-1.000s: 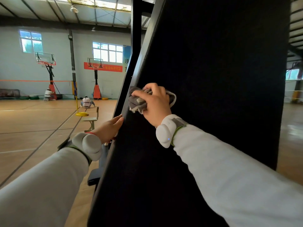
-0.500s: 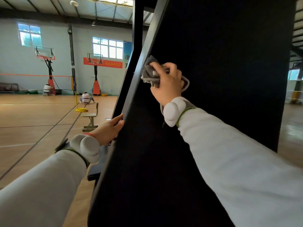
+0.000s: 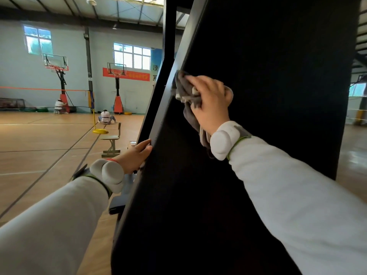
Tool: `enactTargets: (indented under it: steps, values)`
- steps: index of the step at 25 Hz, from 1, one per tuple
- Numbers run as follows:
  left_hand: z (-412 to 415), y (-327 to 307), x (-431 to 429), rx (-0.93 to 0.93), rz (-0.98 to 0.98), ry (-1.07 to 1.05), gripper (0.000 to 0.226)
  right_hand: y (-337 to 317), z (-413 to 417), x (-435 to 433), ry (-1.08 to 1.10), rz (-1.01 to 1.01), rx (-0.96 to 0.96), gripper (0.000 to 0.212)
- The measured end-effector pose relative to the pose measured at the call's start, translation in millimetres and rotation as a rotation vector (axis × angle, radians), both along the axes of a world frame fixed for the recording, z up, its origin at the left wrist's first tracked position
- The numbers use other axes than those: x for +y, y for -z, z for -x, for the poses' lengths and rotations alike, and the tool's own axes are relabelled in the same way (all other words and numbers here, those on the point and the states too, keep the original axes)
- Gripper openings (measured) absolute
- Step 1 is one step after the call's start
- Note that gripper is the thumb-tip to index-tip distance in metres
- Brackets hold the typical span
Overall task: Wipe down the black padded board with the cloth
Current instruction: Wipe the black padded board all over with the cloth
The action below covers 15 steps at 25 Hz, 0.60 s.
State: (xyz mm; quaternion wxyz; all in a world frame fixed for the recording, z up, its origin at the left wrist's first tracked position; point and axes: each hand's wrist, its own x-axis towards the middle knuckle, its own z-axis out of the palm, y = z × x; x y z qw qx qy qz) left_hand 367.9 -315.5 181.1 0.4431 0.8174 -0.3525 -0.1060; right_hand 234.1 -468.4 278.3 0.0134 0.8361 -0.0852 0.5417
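Head view, board: the black padded board point(image 3: 258, 96) stands tall and leans slightly, filling the middle and right of the picture. Its narrow left edge runs up towards the ceiling.
Cloth: the grey cloth point(image 3: 185, 90) is bunched against the board's face just inside that left edge, in the upper half. A loose tail hangs down past the wrist.
Right hand: the right hand point(image 3: 210, 102) grips the cloth, fingers curled over the bunch, and presses it onto the padding.
Left hand: the left hand point(image 3: 135, 155) is lower down and rests against the board's left edge. Its fingers are straight and lie along the edge, holding nothing.
Arms: both wear pale long sleeves. A white band point(image 3: 224, 141) sits on the right wrist and another white band point(image 3: 111, 173) on the left.
Floor: a wooden sports floor point(image 3: 39, 151) with dark court lines spreads out to the left.
Chair: a small chair point(image 3: 112, 138) stands on the floor beyond the left hand, with a yellow-based post point(image 3: 100, 131) just behind it.
Far wall: two basketball hoops point(image 3: 117, 70) on orange stands are near a red banner point(image 3: 135, 74). Two people are low to the floor near them, too small to tell more.
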Motion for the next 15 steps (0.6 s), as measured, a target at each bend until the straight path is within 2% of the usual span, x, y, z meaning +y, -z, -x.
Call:
enactTargets:
  steps: [2,4,5,9,15]
  values:
    - [-1.0,6.7,-0.3,0.002,-0.017,-0.006,0.05,-5.5,-5.9,-2.2,0.097,-0.021,0.152,0.063]
    - [-6.3,11.3,0.4,-0.001,-0.03,-0.011,0.05,1.2,-11.6,-3.8,0.104,-0.011,0.33,0.08]
    - [-6.6,10.7,0.3,-0.002,-0.03,-0.013,0.05,1.4,-9.4,-6.8,0.094,0.005,0.36,0.086]
    - [-10.8,11.8,2.0,0.035,-0.019,0.017,0.05,2.8,-6.1,-14.5,0.109,0.06,0.364,0.088]
    - [-15.2,12.8,0.1,0.078,-0.02,0.036,0.05,28.5,-17.1,-2.9,0.073,0.037,0.212,0.079]
